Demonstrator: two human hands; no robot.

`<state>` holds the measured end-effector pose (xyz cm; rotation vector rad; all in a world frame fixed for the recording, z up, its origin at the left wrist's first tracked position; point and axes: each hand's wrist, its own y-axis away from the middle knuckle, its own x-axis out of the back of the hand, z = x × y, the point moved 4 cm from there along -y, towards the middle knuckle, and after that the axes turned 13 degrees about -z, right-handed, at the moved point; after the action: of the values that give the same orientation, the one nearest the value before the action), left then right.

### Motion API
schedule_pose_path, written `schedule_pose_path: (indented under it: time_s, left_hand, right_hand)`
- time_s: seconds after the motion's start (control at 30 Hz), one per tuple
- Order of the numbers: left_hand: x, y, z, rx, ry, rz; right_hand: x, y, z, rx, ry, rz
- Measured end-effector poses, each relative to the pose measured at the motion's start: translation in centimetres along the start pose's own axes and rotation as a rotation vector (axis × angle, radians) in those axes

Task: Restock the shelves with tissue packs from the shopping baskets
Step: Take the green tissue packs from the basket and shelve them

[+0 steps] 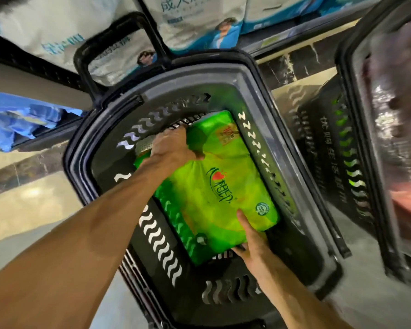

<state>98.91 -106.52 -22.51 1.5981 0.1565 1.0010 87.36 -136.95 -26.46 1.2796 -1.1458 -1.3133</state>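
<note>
Head view: my left hand (173, 146) clamps the 11 o'clock end of a glossy green tissue pack (214, 186) lying in the dark slotted plastic basket (292, 148); my right hand (252, 241) pinches its 5 o'clock corner, thumb on top.

Single view, head-mounted wide-angle camera. It looks steeply down and forward from above into an open basket (282, 143), which fills the centre of the frame at close range, tilted so that its far rim lies toward the top. Both forearms enter from the bottom edge, left from the lower-left corner, right from lower centre, and reach inward. The shelf (294, 41) runs along the top edge, seen from above and in front. A second basket (356, 162) is cut by the right edge. Straight lines bow toward the frame borders; margins are blurred.
</note>
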Motion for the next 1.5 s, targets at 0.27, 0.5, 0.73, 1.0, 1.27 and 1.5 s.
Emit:
schedule_pose_path:
  time_s: [0.27, 0.5, 0.73, 1.0, 1.27, 1.5]
  left_hand:
    - [4.9, 10.1, -1.5, -0.060, 0.125, 0.047]
    - [9.3, 19.9, -2.4, -0.057, 0.188, 0.160]
    - [13.8, 28.7, -2.4, -0.128, 0.373, 0.241]
    - [17.0, 38.5, -6.3, -0.085, 0.757, 0.464]
    - [22.1, 48.7, -7.8, -0.176, 1.007, 0.853]
    - [28.2, 55.6, -7.1, -0.318, 1.130, 1.083]
  right_hand:
    - [-0.9, 9.7, -1.0, 0.090, 0.087, -0.014]
    - [-1.9, 18.4, -1.9, 0.195, 0.143, -0.047]
    - [-3.9, 28.1, -5.0, 0.477, 0.239, -0.061]
    - [-7.6, 36.7, -14.0, 0.777, 0.568, -0.140]
    - [-15.1, 50.0, -20.8, 1.091, 0.791, -0.238]
    - [-20.0, 62.6, -24.1, 1.380, 0.882, -0.316]
